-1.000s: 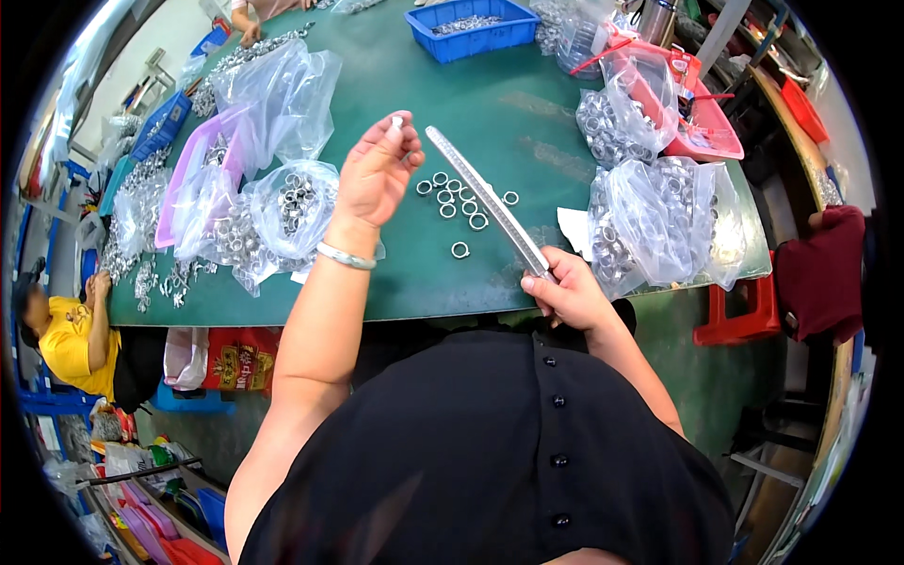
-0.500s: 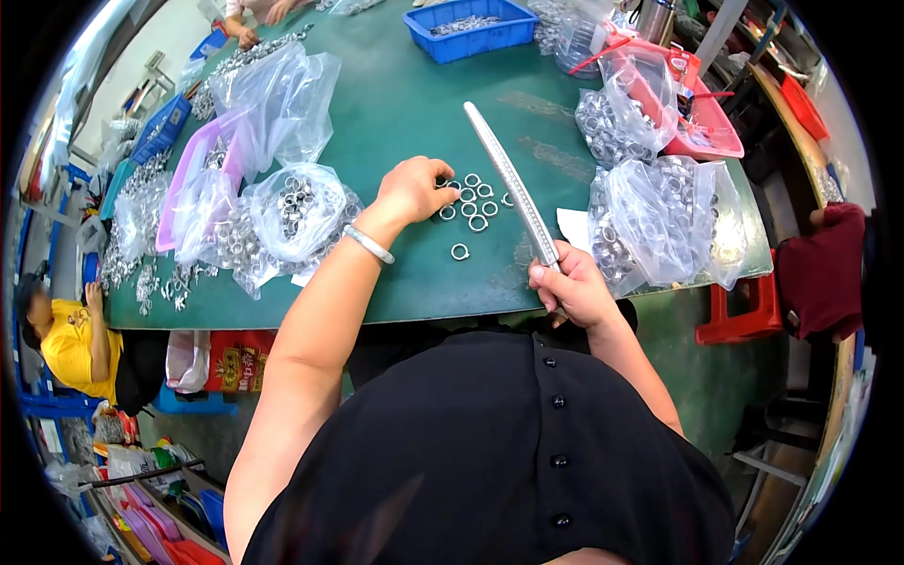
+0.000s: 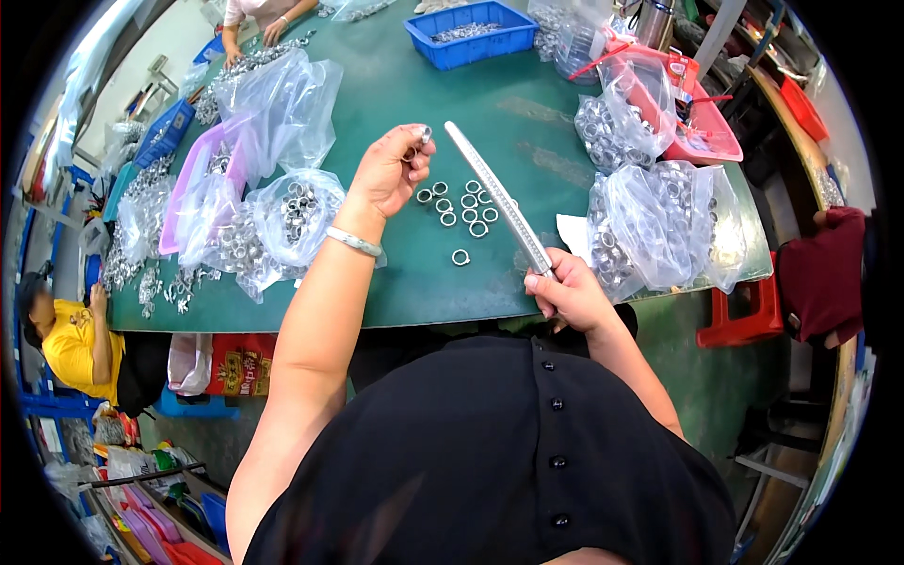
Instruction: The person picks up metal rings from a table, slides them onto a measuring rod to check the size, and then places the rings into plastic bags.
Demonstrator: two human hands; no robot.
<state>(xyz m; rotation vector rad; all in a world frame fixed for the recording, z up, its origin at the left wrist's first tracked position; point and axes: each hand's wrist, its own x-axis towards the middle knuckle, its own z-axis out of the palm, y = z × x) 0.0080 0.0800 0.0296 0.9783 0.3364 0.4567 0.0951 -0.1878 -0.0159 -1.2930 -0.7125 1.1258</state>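
Note:
My left hand [image 3: 388,172] is raised above the green table [image 3: 395,282] and pinches a small silver ring [image 3: 424,133] between its fingertips, close to the tip of the mandrel. My right hand [image 3: 568,294] grips the thick end of a long tapered metal ring mandrel [image 3: 497,196], which slants up and to the left over the table. Several loose silver rings [image 3: 461,207] lie on the table under and left of the mandrel.
Clear plastic bags of metal rings lie at left [image 3: 282,212] and at right [image 3: 654,226]. A blue bin [image 3: 471,33] and a pink tray [image 3: 702,122] stand farther back. Another person's hands [image 3: 273,19] work at the far edge; a person in yellow [image 3: 71,344] sits at left.
My left hand dropped to the loose rings, picked one up and has risen with it to the mandrel's tip. The mandrel has swung slightly in my right hand.

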